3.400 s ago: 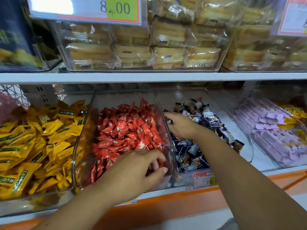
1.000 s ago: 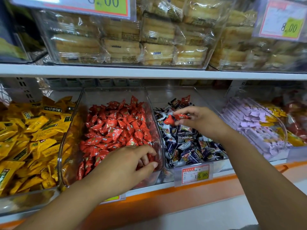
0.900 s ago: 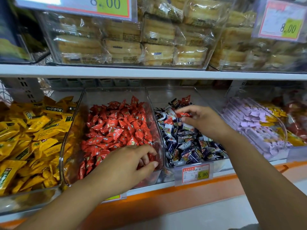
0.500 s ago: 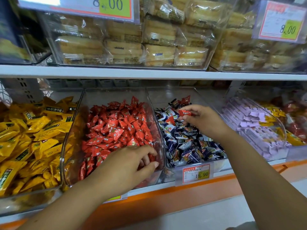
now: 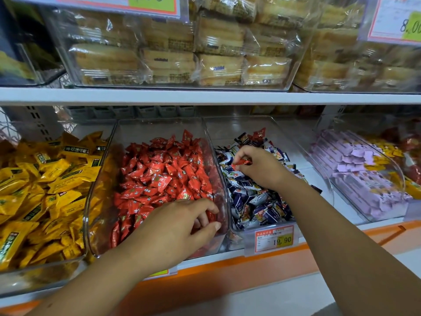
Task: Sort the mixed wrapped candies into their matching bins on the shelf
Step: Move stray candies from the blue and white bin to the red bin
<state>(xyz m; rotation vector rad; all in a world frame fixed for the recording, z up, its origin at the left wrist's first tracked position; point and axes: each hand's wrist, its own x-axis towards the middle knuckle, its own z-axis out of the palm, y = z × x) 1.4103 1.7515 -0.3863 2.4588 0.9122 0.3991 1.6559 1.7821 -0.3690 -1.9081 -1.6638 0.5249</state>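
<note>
A clear bin [image 5: 159, 126] in the middle of the lower shelf is full of red wrapped candies [image 5: 164, 172]. To its right, another clear bin [image 5: 268, 124] holds blue and white candies [image 5: 255, 199], with a stray red candy [image 5: 259, 133] at the back. My right hand [image 5: 257, 167] hovers over the blue and white pile and pinches a red candy [image 5: 242, 162] between thumb and fingers. My left hand [image 5: 180, 226] grips the front right rim of the red candy bin, fingers curled inside.
A bin of yellow wrapped candies [image 5: 41, 190] stands on the left, a bin of purple packets [image 5: 360, 169] on the right. Bagged cakes [image 5: 205, 49] fill the shelf above. A price tag [image 5: 273, 239] hangs on the orange shelf edge.
My right hand has picked a red candy out of the blue and white pile and shifted slightly left with it. My left hand has stayed on the red bin's rim.
</note>
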